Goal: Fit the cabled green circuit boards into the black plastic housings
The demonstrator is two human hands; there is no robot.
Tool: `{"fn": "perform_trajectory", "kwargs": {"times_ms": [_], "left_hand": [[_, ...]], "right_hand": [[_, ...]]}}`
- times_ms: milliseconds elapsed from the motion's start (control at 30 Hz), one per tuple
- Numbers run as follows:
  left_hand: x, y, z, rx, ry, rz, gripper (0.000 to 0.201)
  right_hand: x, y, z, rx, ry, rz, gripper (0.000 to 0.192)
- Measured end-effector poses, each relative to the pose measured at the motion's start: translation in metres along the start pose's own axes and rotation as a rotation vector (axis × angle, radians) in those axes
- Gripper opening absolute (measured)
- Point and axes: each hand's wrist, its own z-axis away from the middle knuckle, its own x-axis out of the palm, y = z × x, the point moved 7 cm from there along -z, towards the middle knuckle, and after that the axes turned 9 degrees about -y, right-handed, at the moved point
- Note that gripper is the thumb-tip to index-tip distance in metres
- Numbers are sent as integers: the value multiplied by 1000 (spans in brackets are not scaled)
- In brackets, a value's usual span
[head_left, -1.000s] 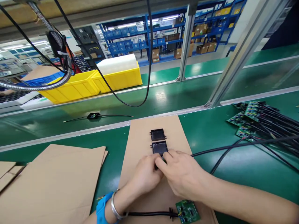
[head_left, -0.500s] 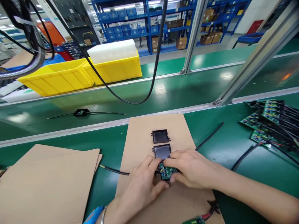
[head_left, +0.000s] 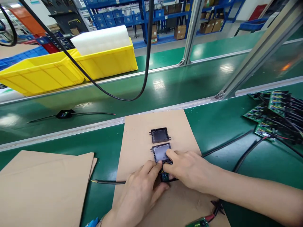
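Observation:
On the cardboard sheet (head_left: 151, 123), my left hand (head_left: 139, 187) grips the left side of a small green circuit board (head_left: 165, 177), thumb below and fingers above. My right hand (head_left: 193, 168) closes over the board's right side, its fingers bent across the top edge. Most of the board is hidden; dark plastic shows around it. Directly beyond my fingertips lies an open black plastic case half (head_left: 161, 152), and a second case half (head_left: 159, 135) lies behind it. A black cable (head_left: 107, 182) sticks out left of my left hand, another black cable (head_left: 228, 143) beyond my right wrist.
Several wired circuit boards (head_left: 267, 116) are piled at the right. Cardboard sheets (head_left: 44, 186) lie at the left. Across the metal rail, a black module with cables (head_left: 65, 114) rests on green surface. Yellow bins (head_left: 109, 64) stand behind, and a hanging cable (head_left: 127, 99) loops in front.
My right hand's fingers have shifted and now cover more of the circuit board. The cable at the right reaches farther out, and the whole view has shifted slightly.

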Motion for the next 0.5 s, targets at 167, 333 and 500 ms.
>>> {"fn": "perform_trajectory", "kwargs": {"times_ms": [167, 333, 500], "left_hand": [[-11, -5, 7, -43, -111, 370, 38], [1, -25, 17, -199, -280, 670, 9], [20, -31, 23, -313, -555, 896, 28]], "right_hand": [[9, 2, 4, -4, 15, -144, 5], [17, -5, 11, 22, 19, -183, 11], [16, -7, 14, 10, 37, -184, 9]]}}
